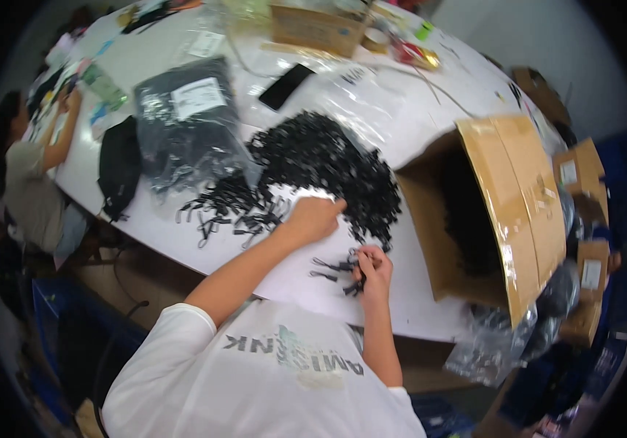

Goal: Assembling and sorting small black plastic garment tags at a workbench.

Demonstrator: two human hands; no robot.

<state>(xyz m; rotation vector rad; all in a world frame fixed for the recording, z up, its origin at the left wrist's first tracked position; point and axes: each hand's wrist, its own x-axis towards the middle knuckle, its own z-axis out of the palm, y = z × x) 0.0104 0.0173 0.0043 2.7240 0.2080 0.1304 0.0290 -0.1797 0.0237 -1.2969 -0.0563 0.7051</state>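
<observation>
A large heap of small black pieces with cord loops, like zipper pulls (313, 150), lies on the white table. My left hand (315, 219) is at the heap's near edge, its fingers curled and the fingertips touching the black pieces. What it pinches, if anything, is hidden. To its right and nearer to me, my right hand (374, 266) is closed round several black looped cord pulls. Some of them stick out below and beside its fingers. A few loose cord pulls (324, 271) rest on the table just left of that hand. Another looser cluster (229, 208) spreads left of my left hand.
An open cardboard box (521, 212) stands at the right with dark contents. A stuffed clear bag (186, 120) lies left of the heap, beside a black pouch (118, 164). A black phone (286, 86) lies beyond. Another person (32, 171) sits at the far left table edge.
</observation>
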